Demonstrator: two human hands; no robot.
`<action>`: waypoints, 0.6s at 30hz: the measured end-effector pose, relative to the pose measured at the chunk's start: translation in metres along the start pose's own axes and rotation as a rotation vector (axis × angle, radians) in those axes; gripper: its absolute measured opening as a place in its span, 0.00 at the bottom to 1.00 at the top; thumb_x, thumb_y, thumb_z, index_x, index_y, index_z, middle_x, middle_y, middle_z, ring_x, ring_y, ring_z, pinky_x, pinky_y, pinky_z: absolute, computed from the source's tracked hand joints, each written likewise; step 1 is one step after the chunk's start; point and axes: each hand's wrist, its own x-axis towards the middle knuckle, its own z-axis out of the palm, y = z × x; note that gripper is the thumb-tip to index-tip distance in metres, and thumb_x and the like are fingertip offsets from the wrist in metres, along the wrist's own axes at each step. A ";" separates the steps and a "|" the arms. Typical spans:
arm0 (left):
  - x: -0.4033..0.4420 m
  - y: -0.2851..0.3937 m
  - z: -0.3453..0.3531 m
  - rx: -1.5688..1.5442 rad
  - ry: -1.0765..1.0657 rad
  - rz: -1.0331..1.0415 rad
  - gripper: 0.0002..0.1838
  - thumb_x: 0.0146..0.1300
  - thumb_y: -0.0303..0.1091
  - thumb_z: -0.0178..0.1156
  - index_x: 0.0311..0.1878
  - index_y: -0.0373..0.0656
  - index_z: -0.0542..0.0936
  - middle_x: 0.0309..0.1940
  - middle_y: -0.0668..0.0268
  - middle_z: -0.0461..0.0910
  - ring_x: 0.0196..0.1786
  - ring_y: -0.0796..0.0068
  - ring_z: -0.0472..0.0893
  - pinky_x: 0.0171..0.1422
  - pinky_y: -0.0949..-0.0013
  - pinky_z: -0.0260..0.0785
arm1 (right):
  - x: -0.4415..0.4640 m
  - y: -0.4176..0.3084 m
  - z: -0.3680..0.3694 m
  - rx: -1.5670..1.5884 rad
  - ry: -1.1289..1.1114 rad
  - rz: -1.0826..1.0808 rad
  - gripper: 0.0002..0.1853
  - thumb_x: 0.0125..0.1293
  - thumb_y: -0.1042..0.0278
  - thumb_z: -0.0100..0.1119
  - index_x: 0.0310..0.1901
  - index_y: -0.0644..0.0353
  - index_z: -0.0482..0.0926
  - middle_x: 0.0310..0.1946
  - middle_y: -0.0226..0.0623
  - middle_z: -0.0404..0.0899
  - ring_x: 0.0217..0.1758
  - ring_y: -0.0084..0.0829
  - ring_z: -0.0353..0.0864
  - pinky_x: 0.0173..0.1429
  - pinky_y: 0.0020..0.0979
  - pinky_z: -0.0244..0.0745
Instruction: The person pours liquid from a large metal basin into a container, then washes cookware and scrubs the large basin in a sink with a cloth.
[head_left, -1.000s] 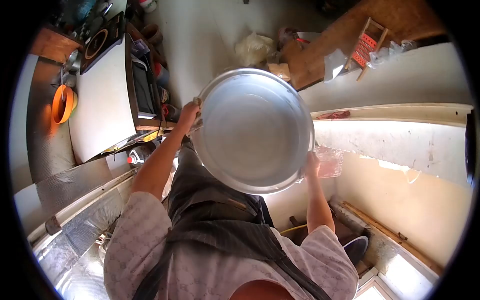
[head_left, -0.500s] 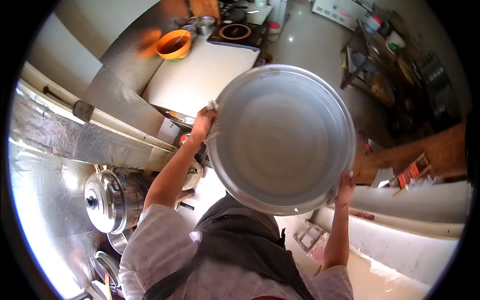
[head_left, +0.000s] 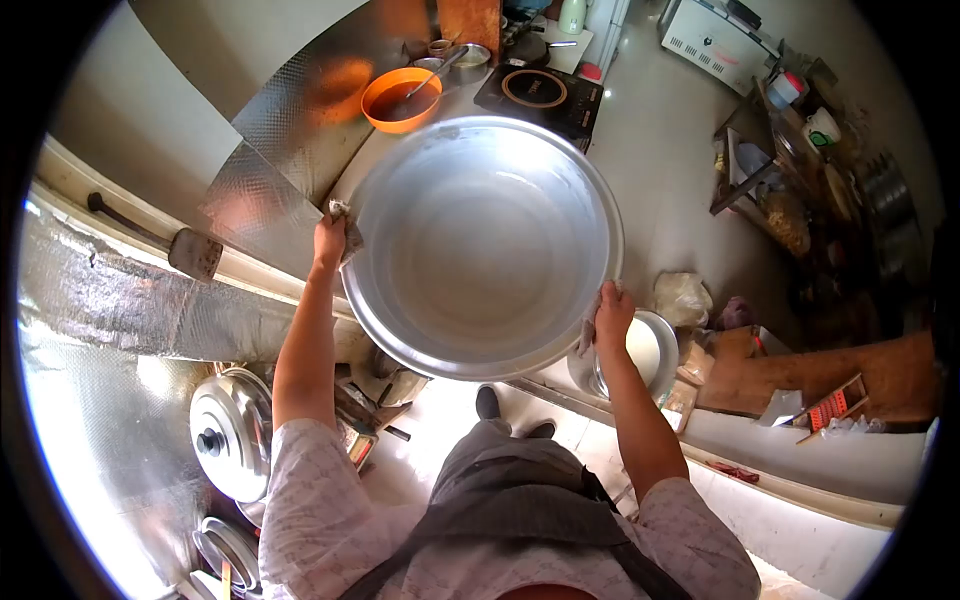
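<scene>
A large, round aluminium basin (head_left: 575,250) is held up in front of my body, its wide mouth facing me. My left hand (head_left: 328,240) is closed on its left rim, with a pale cloth (head_left: 353,240) between palm and metal. On the lower right rim, my right hand (head_left: 612,312) grips through another cloth (head_left: 588,332). I cannot tell whether a thin layer of liquid lies on the basin's bottom. Just beyond my right hand stands a bowl (head_left: 660,335) with something white in it, partly hidden by my forearm.
Behind the basin is a counter with an orange bowl (head_left: 400,122) of brownish liquid, a metal pot (head_left: 468,66) and an induction cooker (head_left: 540,95). A lidded pot (head_left: 228,440) stands low on the left. Cluttered shelving (head_left: 770,170) is at right; a wooden board (head_left: 850,375) lies below it.
The basin and both hands have shifted left in view, and the basin's inside looks brighter. The white-filled bowl and my feet now show below it. Both hands keep their grip.
</scene>
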 end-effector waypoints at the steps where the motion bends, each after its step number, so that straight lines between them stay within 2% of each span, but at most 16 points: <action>1: -0.004 0.007 -0.007 0.005 -0.007 -0.008 0.18 0.63 0.39 0.54 0.44 0.30 0.77 0.40 0.37 0.79 0.44 0.38 0.79 0.47 0.54 0.70 | 0.000 -0.003 0.006 0.008 -0.024 0.010 0.22 0.68 0.53 0.57 0.39 0.71 0.76 0.33 0.44 0.79 0.36 0.38 0.76 0.44 0.39 0.71; 3: -0.007 0.016 -0.011 0.038 0.037 -0.044 0.19 0.64 0.39 0.54 0.44 0.29 0.77 0.37 0.37 0.79 0.42 0.38 0.79 0.46 0.53 0.70 | 0.000 -0.018 0.019 -0.022 0.030 -0.033 0.22 0.69 0.53 0.56 0.38 0.71 0.76 0.32 0.44 0.79 0.35 0.38 0.76 0.44 0.39 0.71; 5: 0.015 -0.025 -0.006 0.068 0.059 -0.017 0.18 0.66 0.40 0.53 0.43 0.29 0.77 0.36 0.39 0.80 0.41 0.38 0.79 0.45 0.52 0.70 | 0.005 -0.025 0.034 -0.052 0.083 -0.076 0.22 0.69 0.54 0.56 0.38 0.72 0.76 0.32 0.44 0.79 0.34 0.38 0.75 0.43 0.39 0.71; 7: -0.002 -0.003 -0.016 0.161 0.261 0.056 0.16 0.67 0.38 0.52 0.40 0.31 0.77 0.34 0.40 0.80 0.40 0.39 0.79 0.43 0.51 0.70 | 0.013 -0.028 0.050 -0.019 0.093 -0.024 0.21 0.70 0.54 0.56 0.37 0.72 0.75 0.32 0.44 0.79 0.35 0.37 0.76 0.42 0.40 0.70; 8: -0.010 -0.001 -0.019 0.167 0.323 0.141 0.14 0.69 0.37 0.52 0.39 0.32 0.76 0.31 0.42 0.79 0.37 0.40 0.79 0.42 0.51 0.70 | 0.013 -0.030 0.058 0.036 0.090 0.011 0.20 0.71 0.55 0.54 0.37 0.69 0.76 0.30 0.38 0.77 0.34 0.32 0.73 0.42 0.38 0.69; 9: -0.023 0.011 -0.023 0.175 0.327 0.137 0.14 0.69 0.37 0.52 0.39 0.32 0.76 0.31 0.42 0.79 0.37 0.40 0.79 0.42 0.51 0.70 | 0.013 -0.032 0.065 0.037 0.081 0.015 0.20 0.71 0.55 0.54 0.37 0.69 0.76 0.30 0.38 0.77 0.34 0.32 0.73 0.42 0.38 0.69; 11: -0.054 0.047 -0.031 0.052 0.505 0.079 0.11 0.69 0.34 0.51 0.40 0.33 0.75 0.31 0.44 0.79 0.35 0.43 0.79 0.42 0.51 0.70 | 0.013 -0.033 0.072 0.274 0.006 -0.002 0.18 0.73 0.55 0.53 0.37 0.66 0.77 0.29 0.32 0.74 0.34 0.26 0.70 0.42 0.34 0.68; 12: -0.065 0.046 -0.034 0.077 0.565 0.204 0.10 0.70 0.34 0.50 0.41 0.34 0.73 0.32 0.47 0.79 0.34 0.47 0.79 0.43 0.52 0.70 | 0.009 -0.039 0.067 0.278 -0.070 -0.024 0.17 0.74 0.54 0.52 0.39 0.63 0.77 0.31 0.27 0.71 0.35 0.21 0.67 0.42 0.28 0.66; 13: -0.082 0.053 -0.043 0.125 0.511 0.097 0.14 0.70 0.34 0.49 0.50 0.34 0.75 0.42 0.48 0.81 0.42 0.54 0.80 0.49 0.57 0.71 | 0.008 -0.035 0.065 0.283 -0.086 -0.018 0.17 0.74 0.54 0.52 0.39 0.63 0.77 0.31 0.27 0.71 0.35 0.21 0.67 0.42 0.28 0.66; 15: -0.131 0.081 -0.049 -0.049 0.542 0.194 0.15 0.71 0.33 0.48 0.54 0.34 0.75 0.44 0.48 0.80 0.43 0.56 0.80 0.52 0.58 0.71 | 0.007 -0.025 0.054 0.497 -0.182 0.114 0.17 0.73 0.53 0.53 0.42 0.62 0.76 0.34 0.25 0.72 0.37 0.21 0.66 0.44 0.26 0.64; 17: -0.175 0.089 -0.057 -0.085 0.528 0.287 0.15 0.72 0.31 0.47 0.57 0.34 0.74 0.46 0.55 0.80 0.47 0.64 0.77 0.55 0.62 0.69 | 0.001 -0.010 0.031 0.507 -0.210 0.136 0.18 0.72 0.51 0.54 0.43 0.61 0.77 0.35 0.25 0.73 0.39 0.20 0.67 0.45 0.26 0.64; 18: -0.201 0.102 -0.056 -0.181 0.507 0.243 0.15 0.73 0.31 0.47 0.56 0.34 0.74 0.47 0.57 0.80 0.48 0.67 0.77 0.56 0.64 0.68 | -0.003 -0.003 0.017 0.510 -0.232 0.148 0.20 0.71 0.48 0.56 0.45 0.61 0.77 0.37 0.24 0.73 0.40 0.20 0.67 0.47 0.25 0.65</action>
